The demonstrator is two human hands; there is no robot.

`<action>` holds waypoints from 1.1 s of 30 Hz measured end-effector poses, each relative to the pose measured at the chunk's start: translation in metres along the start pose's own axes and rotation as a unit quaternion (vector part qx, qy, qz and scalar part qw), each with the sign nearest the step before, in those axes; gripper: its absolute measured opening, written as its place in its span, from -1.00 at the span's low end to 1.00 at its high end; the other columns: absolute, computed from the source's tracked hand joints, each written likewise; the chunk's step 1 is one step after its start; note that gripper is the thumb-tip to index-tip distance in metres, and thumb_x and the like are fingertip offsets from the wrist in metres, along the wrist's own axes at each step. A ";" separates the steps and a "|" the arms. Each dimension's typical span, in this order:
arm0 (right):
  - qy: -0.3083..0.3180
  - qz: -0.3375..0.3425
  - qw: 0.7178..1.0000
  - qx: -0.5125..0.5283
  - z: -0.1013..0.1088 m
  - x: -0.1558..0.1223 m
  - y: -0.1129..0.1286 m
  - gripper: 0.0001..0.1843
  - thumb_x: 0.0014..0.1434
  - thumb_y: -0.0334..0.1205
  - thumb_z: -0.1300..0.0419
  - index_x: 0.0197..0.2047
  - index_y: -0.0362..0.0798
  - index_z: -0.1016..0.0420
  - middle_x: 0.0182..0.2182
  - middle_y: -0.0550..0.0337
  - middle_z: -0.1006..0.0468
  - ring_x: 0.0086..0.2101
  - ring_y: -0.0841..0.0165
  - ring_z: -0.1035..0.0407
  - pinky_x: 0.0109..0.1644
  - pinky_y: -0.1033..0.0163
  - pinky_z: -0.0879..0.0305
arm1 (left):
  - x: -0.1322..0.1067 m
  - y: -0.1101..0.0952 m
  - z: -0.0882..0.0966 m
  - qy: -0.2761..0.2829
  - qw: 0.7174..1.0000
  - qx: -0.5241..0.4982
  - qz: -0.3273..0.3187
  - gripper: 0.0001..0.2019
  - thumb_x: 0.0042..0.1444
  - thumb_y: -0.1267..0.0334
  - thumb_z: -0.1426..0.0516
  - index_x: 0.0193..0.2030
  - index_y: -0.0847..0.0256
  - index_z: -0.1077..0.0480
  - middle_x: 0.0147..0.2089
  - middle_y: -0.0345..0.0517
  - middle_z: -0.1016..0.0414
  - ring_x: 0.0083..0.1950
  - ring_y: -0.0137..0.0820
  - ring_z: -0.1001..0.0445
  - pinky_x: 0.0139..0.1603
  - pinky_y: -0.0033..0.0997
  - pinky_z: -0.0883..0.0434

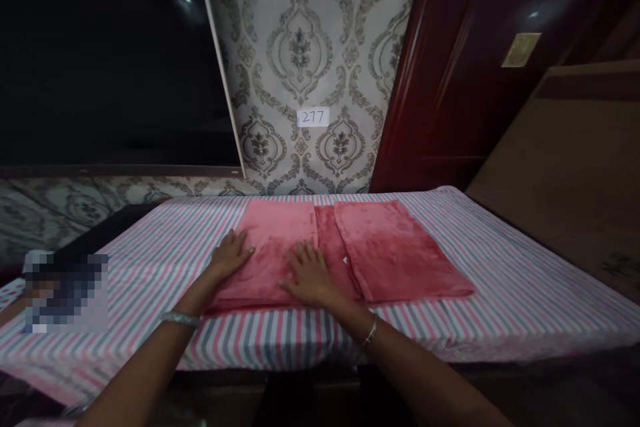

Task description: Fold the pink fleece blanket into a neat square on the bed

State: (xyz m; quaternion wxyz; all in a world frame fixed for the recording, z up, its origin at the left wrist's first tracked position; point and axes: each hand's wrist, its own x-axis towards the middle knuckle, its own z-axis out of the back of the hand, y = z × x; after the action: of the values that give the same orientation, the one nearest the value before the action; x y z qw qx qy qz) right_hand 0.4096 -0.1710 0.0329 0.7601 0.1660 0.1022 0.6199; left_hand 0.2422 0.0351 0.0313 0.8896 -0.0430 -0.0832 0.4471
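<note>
A pink, plush-looking cloth [400, 260] lies on the table, its two sides folded in toward a narrow gap near the middle. My left hand [231, 253] rests open on the left edge of the cloth, fingers spread. Lying flat on the left folded panel, my right hand [310, 275] is open too, close to that panel's inner edge. A small white speck [345, 260] shows in the gap between the panels. Under the cloth spreads a striped tablecloth [505, 273] in pink, grey and white.
A large dark screen [110, 67] stands at the back left. On the patterned wall is a paper label [313, 117] reading 277. A dark red door [450, 67] and a big brown cardboard box [565, 167] are at the right. A blurred-out patch [70, 293] covers something at the left.
</note>
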 end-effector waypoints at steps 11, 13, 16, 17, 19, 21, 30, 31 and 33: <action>-0.001 0.002 1.000 0.019 -0.010 -0.015 -0.002 -0.17 0.32 0.28 0.02 0.50 0.07 0.04 0.50 0.01 0.26 0.45 0.06 0.44 0.44 -0.24 0.36 | -0.002 0.015 0.009 0.015 0.970 -0.226 0.084 -0.29 0.20 -0.01 -0.06 0.41 0.37 -0.16 0.35 0.23 -0.34 0.33 -0.07 -0.36 0.26 -0.15 -0.33; -0.003 0.003 1.000 0.021 -0.012 -0.015 -0.003 -0.17 0.32 0.27 0.02 0.50 0.06 0.04 0.50 0.00 0.25 0.45 0.05 0.44 0.43 -0.25 0.37 | -0.001 0.021 0.016 0.013 0.939 -0.312 0.143 -0.33 0.18 -0.01 -0.09 0.35 0.38 -0.25 0.24 0.22 -0.46 0.19 -0.10 -0.49 0.10 -0.23 -0.44; -0.019 0.011 0.999 0.048 -0.016 -0.013 -0.004 -0.18 0.30 0.26 -0.03 0.49 0.06 -0.03 0.49 -0.02 0.18 0.44 0.00 0.38 0.43 -0.26 0.34 | -0.002 0.027 0.020 0.024 0.919 -0.353 0.174 -0.38 0.12 0.00 -0.16 0.22 0.41 -0.36 0.06 0.20 -0.58 0.01 -0.10 -0.58 -0.10 -0.25 -0.51; -0.029 0.017 0.997 0.063 -0.017 -0.012 -0.005 -0.19 0.29 0.25 -0.06 0.47 0.06 -0.07 0.48 -0.03 0.13 0.44 -0.01 0.33 0.43 -0.26 0.30 | -0.003 0.028 0.020 0.031 0.917 -0.357 0.177 -0.40 0.10 0.01 -0.18 0.19 0.41 -0.38 0.01 0.19 -0.60 -0.03 -0.10 -0.59 -0.14 -0.24 -0.52; -0.053 0.033 0.994 0.088 -0.015 -0.010 -0.010 -0.24 0.28 0.18 -0.10 0.44 0.04 -0.16 0.45 -0.02 0.00 0.43 0.01 0.21 0.44 -0.17 0.18 | -0.005 0.029 0.018 0.042 0.905 -0.383 0.181 -0.42 0.08 0.02 -0.20 0.15 0.42 -0.39 -0.03 0.17 -0.61 -0.06 -0.12 -0.60 -0.18 -0.27 -0.52; -0.080 0.047 0.991 0.099 -0.007 -0.011 -0.025 -0.32 0.32 0.07 -0.07 0.42 0.00 -0.21 0.42 -0.01 -0.12 0.41 0.10 0.08 0.44 -0.05 0.10 | -0.007 0.029 0.015 0.040 0.894 -0.409 0.178 -0.42 0.06 0.02 -0.22 0.13 0.41 -0.40 -0.02 0.15 -0.61 -0.05 -0.15 -0.59 -0.17 -0.30 -0.51; -0.365 -0.185 0.910 0.072 0.078 -0.098 -0.224 -0.45 0.22 -0.10 -0.08 0.19 -0.19 -0.48 0.11 -0.17 -0.53 0.12 0.05 -0.42 0.27 -0.04 -0.26 | -0.001 0.007 0.025 -0.051 0.983 -0.153 0.091 -0.48 0.06 0.06 -0.18 0.09 0.37 -0.46 0.10 0.29 -0.54 0.16 0.09 -0.49 0.16 -0.02 -0.42; -0.353 -0.246 0.902 0.046 0.086 -0.109 -0.244 -0.43 0.22 -0.13 -0.08 0.23 -0.23 -0.43 0.13 -0.20 -0.52 0.13 0.03 -0.40 0.27 -0.02 -0.26 | -0.003 -0.007 0.025 -0.069 0.989 -0.119 0.045 -0.48 0.10 0.08 -0.15 0.13 0.37 -0.45 0.17 0.30 -0.50 0.22 0.09 -0.45 0.23 0.00 -0.37; -0.302 -0.352 0.886 0.020 0.096 -0.127 -0.274 -0.36 0.24 -0.13 -0.07 0.32 -0.29 -0.31 0.14 -0.25 -0.50 0.13 -0.01 -0.41 0.23 -0.03 -0.28 | -0.008 -0.047 0.019 -0.082 0.987 -0.112 -0.076 -0.49 0.17 0.13 -0.08 0.20 0.36 -0.41 0.27 0.27 -0.42 0.32 0.02 -0.36 0.35 -0.04 -0.27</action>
State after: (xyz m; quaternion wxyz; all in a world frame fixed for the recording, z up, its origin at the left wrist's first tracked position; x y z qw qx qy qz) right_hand 0.6664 -0.3550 0.0113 0.9188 0.3135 -0.0682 0.2299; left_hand 0.2711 0.0007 0.0560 0.9008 -0.0991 -0.2082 0.3681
